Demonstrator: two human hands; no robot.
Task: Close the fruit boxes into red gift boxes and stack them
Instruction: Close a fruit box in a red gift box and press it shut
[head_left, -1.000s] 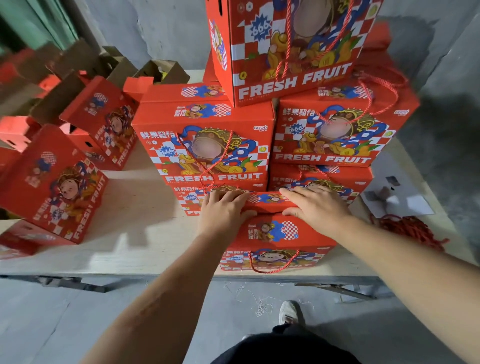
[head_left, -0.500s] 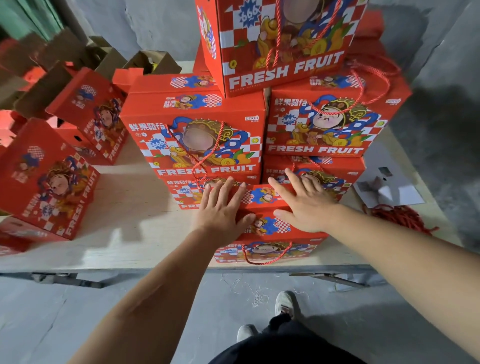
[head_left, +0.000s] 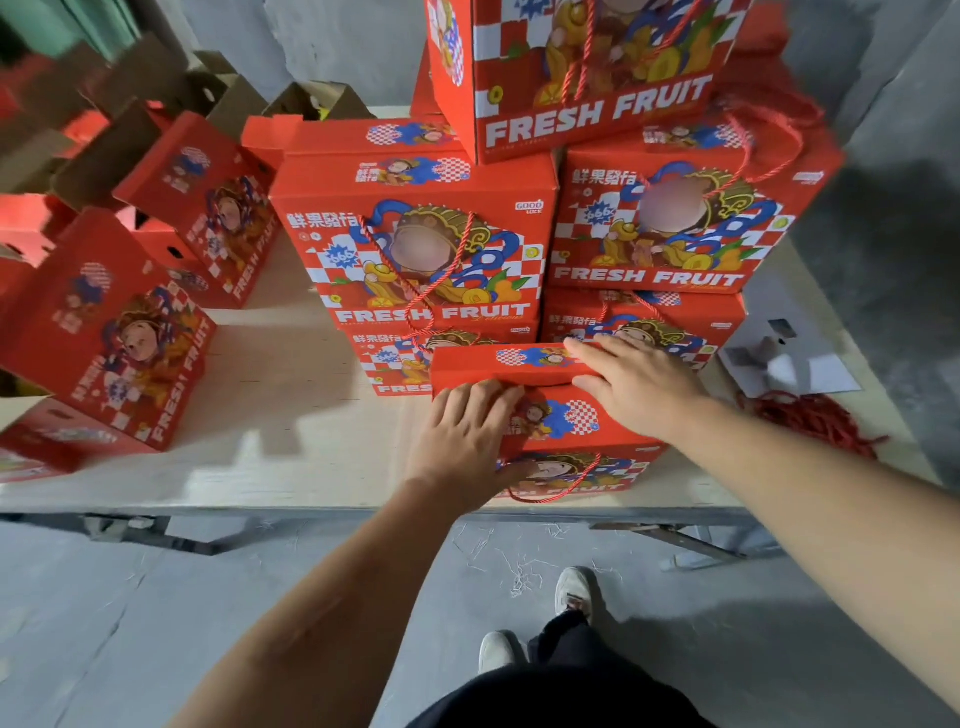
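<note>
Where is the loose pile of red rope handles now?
The red rope pile lies on the table's right end, beside the right hand.

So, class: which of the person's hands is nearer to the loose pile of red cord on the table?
Right. The right hand rests on the front box's top flap, toward the red cord pile; the left hand presses the box's far-side corner.

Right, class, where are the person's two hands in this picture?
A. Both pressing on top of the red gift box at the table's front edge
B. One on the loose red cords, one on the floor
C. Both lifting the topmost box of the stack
A: the left hand and right hand both lie flat on the lid of the front gift box by the table edge.
</note>
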